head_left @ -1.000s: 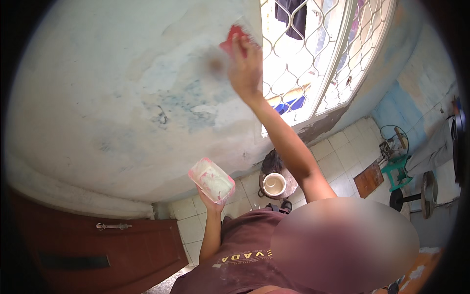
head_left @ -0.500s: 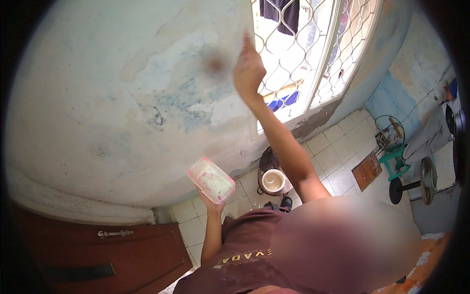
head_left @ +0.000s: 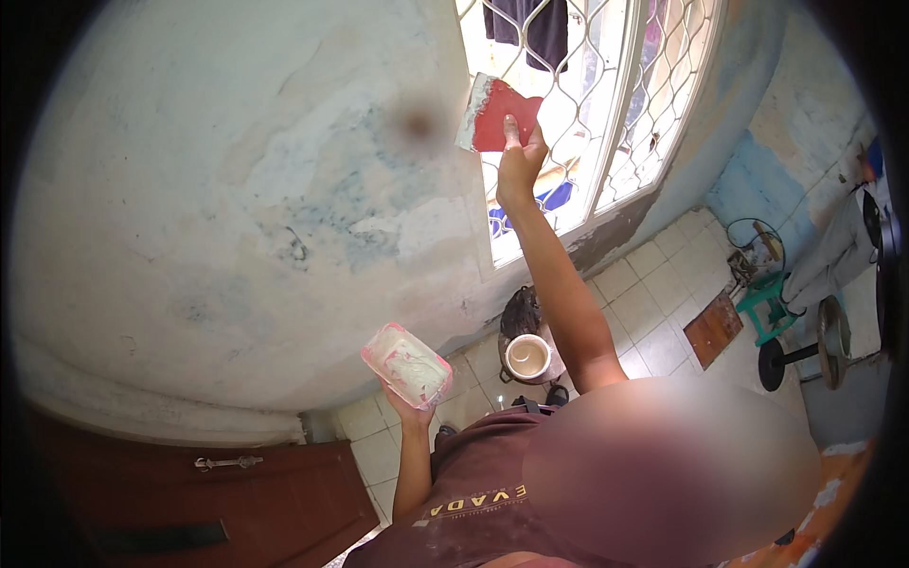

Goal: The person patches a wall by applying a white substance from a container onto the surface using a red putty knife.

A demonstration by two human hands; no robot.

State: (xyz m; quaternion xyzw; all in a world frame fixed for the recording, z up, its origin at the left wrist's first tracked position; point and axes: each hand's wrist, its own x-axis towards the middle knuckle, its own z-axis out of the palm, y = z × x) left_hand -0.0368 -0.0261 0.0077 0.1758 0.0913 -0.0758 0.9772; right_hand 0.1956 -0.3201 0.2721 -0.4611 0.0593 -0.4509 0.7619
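Observation:
In my right hand (head_left: pixel 522 163) is a red putty spreader (head_left: pixel 499 117), its thumb pressed on the flat face. Whitish putty coats the spreader's left edge. It is raised before the white window grille (head_left: pixel 566 112), beside the wall's edge; whether it touches the wall I cannot tell. Lower down, my left hand (head_left: pixel 410 408) is closed under a pink-rimmed rectangular plastic tub (head_left: pixel 428 349). White putty (head_left: pixel 413 371) lies inside, smeared up the sides. The patchy, partly stained wall (head_left: pixel 331 227) stands in front of me.
A white bucket (head_left: pixel 544 371) stands on a small support below my right arm, beside a dark bag (head_left: pixel 521 310). At the right are a green stool (head_left: pixel 769 308), a brown board (head_left: pixel 713 330) and a dumbbell-like object (head_left: pixel 774 363). A reddish-brown door (head_left: pixel 284 488) is lower left.
My right hand has shifted right and slightly down, turning the spreader so its red face shows. The tub in my left hand has tilted a little, showing more of its inside.

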